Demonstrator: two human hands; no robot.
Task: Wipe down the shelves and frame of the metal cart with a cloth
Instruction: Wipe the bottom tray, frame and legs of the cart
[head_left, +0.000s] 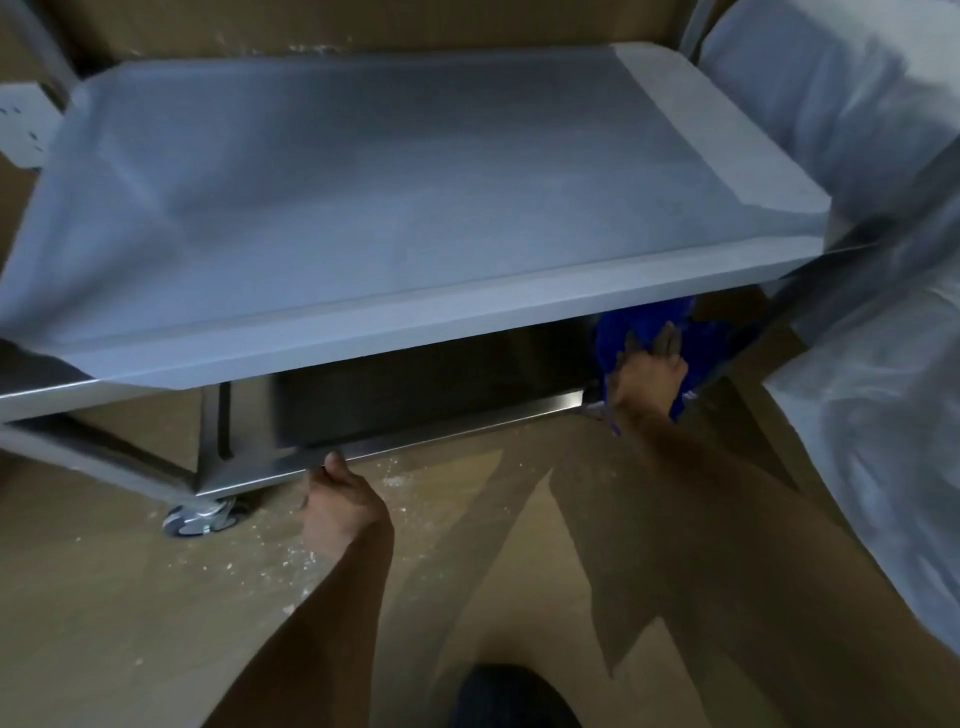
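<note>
Wiping the lower shelf (431, 384) of the metal cart (363, 218), near its right-hand corner. Right hand (647, 374) flat on the blue cloth (613, 332), fingers spread, pressing it down beneath the film-wrapped upper shelf (395, 197). Left hand (340, 499) curled over the lower shelf's front lip (441, 436), steadying the cart on its castor (200, 514). Best done with even pressure, long overlapping passes from the corner toward the cart's left end, then along lip and leg. Bracing grip worth keeping, since castors probably roll.
</note>
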